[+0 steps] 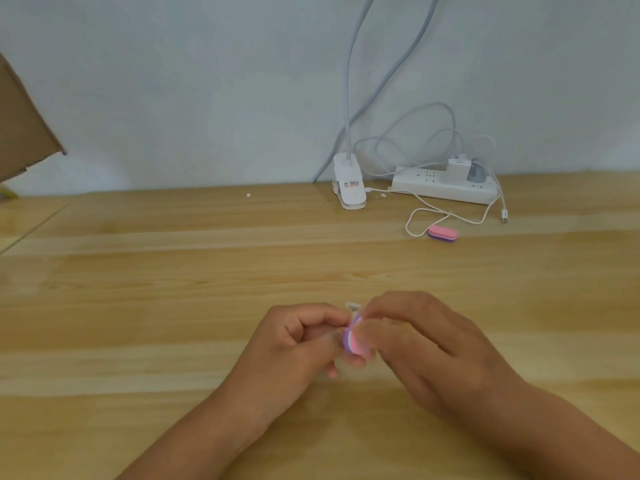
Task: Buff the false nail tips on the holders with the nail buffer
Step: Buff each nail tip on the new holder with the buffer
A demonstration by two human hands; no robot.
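Layering pink, white, purple: nail buffer

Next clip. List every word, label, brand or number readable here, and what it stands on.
Lamp clip: a printed label with dark and orange lines, too small and blurred to read.
Power strip: no readable marking.
Nail buffer in the right hand: no text.
Spare buffer on the table: no text.
Holder pinched in the left hand: mostly hidden, nothing readable.

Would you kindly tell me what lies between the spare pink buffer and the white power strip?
In the head view, a thin white cable crosses the wooden table between the spare buffer and the power strip; nothing else.
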